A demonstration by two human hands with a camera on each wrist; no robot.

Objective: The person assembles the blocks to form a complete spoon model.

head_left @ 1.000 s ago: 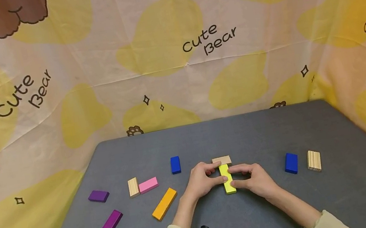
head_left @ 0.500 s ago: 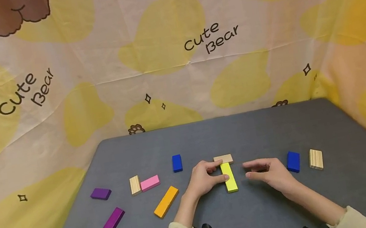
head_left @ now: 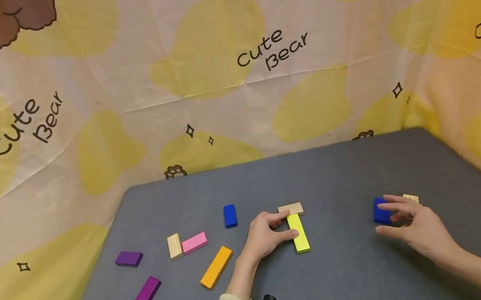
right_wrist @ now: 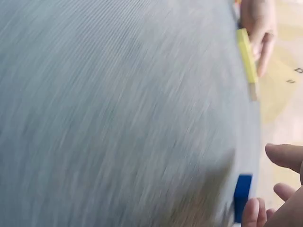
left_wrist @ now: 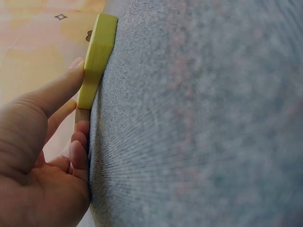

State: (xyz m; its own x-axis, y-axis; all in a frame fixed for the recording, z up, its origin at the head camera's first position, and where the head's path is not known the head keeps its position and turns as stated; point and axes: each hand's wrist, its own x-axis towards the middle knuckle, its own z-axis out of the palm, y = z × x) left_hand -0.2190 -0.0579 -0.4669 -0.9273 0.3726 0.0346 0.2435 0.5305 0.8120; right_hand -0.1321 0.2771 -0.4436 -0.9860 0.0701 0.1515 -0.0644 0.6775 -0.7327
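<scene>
Right of the loosely extended left hand, the yellow block is being touched by that hand's thumb. The blue block is being partly hidden by the right hand, thumb and fingers being held apart.

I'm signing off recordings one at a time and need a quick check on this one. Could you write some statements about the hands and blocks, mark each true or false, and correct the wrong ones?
1. The left hand touches the yellow block. True.
2. The tan block lies across the yellow block's near end. False: the tan block lies across its far end.
3. The right hand is nearer the right-side blue block than the yellow block. True.
4. The orange block stands on end. False: the orange block lies flat on the table.
5. The pink block lies beside a striped wooden block. True.
</scene>
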